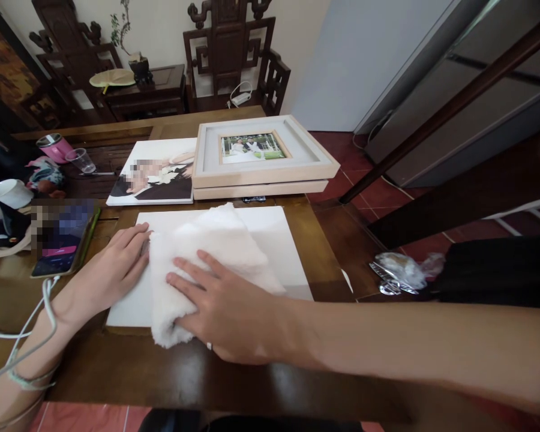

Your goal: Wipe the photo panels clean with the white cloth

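1. The right hand is lying palm down on a white cloth, center of frame. Fingers are spreading flat over it rather than pinching; the thumb is sitting by the folded lower edge. A ring is showing on one finger.
2. The left hand is resting at the left edge of a white panel, left of center. Fingers are lying close together, tips near the cloth's left edge. Can't tell if they're pinching the panel.
3. Cloth is covering the panel's middle and hanging past its near edge. Panel is lying flat on the brown table, lower center; its right part and lower-left corner are showing.
4. Upper center: a light wood frame with a small photo is sitting on top of another frame.
5. Left of that stack, a photo panel is lying face up, its right end meeting the frames.
6. Left side: a phone is lying beside the left forearm, white cable running from its near end. Above it, a clear cup is leaning near a pink tumbler.
7. Right side: crumpled clear plastic is lying beyond the table edge.
8. Top: two dark carved chairs are standing by the wall, a potted plant between them.
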### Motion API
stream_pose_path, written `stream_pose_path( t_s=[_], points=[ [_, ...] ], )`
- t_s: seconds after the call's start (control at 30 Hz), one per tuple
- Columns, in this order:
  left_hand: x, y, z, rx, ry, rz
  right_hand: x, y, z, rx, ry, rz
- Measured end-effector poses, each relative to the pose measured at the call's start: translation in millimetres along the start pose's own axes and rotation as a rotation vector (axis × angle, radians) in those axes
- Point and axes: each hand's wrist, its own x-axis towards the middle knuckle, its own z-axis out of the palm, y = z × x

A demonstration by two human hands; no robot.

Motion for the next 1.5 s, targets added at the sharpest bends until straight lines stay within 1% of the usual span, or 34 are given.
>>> stream_pose_path(
  t_s=[0.17, 0.27, 0.43, 0.53, 0.63, 0.7, 0.73, 0.8, 0.87, 0.93, 1.0, 1.03, 1.1, 1.13, 1.23, 1.3, 1.37, 1.43, 1.5],
  points=[
    [-1.4, -3.7, 2.5, 0.01, -0.015, 0.008, -8.1, -15.7, 0.4, 0.021, -0.024, -0.123],
    [-1.6, -6.8, 4.4, 0.006, -0.03, 0.005, -11.2, -17.0, 2.7, 0.061, -0.001, -0.144],
    [0.2, -4.6, 3.3, 0.014, -0.015, 0.021, -6.3, -1.0, 4.4, 0.065, 0.025, -0.065],
    [1.2, -0.9, 2.4, 0.015, -0.014, 0.01, 1.9, 10.9, 3.7, 0.05, 0.042, 0.04],
    [1.4, -0.1, 2.4, 0.013, 0.002, 0.012, 11.7, 14.0, 2.9, 0.033, 0.052, 0.142],
    [1.1, -1.1, 2.4, 0.006, 0.009, 0.014, 16.7, 7.0, 2.9, 0.014, 0.06, 0.167],
    [0.8, -1.9, 2.4, 0.002, 0.002, 0.014, 18.3, 0.5, 3.4, 0.005, 0.059, 0.156],
    [0.4, -3.9, 2.7, -0.008, -0.008, 0.019, 19.3, -17.8, 5.6, -0.003, 0.051, 0.092],
    [0.0, -6.0, 3.6, -0.019, -0.014, 0.018, 18.1, -38.9, 9.2, -0.009, 0.077, 0.029],
    [-0.1, -7.6, 4.8, -0.03, -0.004, -0.003, 15.8, -55.3, 12.1, 0.001, 0.134, 0.038],
    [0.0, -7.9, 5.5, -0.036, -0.004, -0.021, 13.7, -59.5, 11.8, 0.032, 0.156, 0.056],
    [0.0, -7.6, 5.6, -0.036, 0.0, -0.018, 13.2, -55.7, 10.2, 0.049, 0.136, 0.06],
    [-0.1, -6.1, 5.1, -0.023, 0.005, 0.003, 13.7, -37.4, 4.8, 0.065, 0.068, 0.074],
    [-0.2, -5.3, 4.8, -0.015, 0.011, 0.01, 14.8, -24.7, 1.6, 0.06, 0.035, 0.103],
    [-1.0, -4.0, 4.0, -0.001, 0.022, 0.012, 19.3, 12.2, -6.5, 0.009, 0.0, 0.237],
    [-1.6, -4.4, 4.1, 0.004, 0.022, 0.015, 20.3, 23.0, -9.6, -0.017, -0.023, 0.29],
    [-1.9, -5.2, 4.8, 0.013, 0.019, 0.021, 17.4, 17.1, -9.6, -0.018, -0.054, 0.284],
    [-1.9, -5.6, 5.6, 0.022, 0.02, 0.019, 10.8, -2.7, -5.8, -0.005, -0.063, 0.216],
    [-1.5, -5.4, 6.4, 0.026, 0.023, 0.014, 2.6, -28.5, 1.4, 0.007, -0.015, 0.13]
  ],
)
